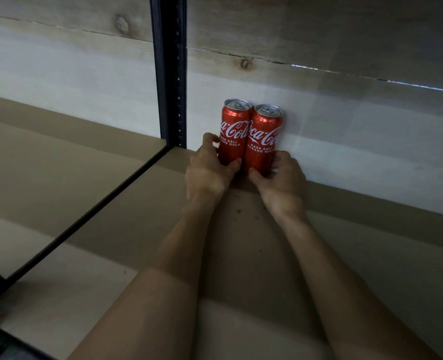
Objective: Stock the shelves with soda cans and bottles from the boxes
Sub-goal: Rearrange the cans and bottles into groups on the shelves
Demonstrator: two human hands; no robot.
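Two slim red soda cans stand upright side by side at the back of the beige shelf board point(345, 255), touching each other and close to the wooden back wall. My left hand point(207, 170) grips the base of the left can point(234, 126), thumb in front and fingers round its left side. Around the base of the right can point(264, 133) curls my right hand point(280, 180). Both forearms reach in over the shelf from the bottom of the view.
A black metal upright post point(169, 74) stands just left of the cans. A black shelf edge point(98, 211) runs diagonally from it toward the lower left, with another beige shelf section point(46, 178) beyond. Pale wooden planks point(345, 61) form the back wall.
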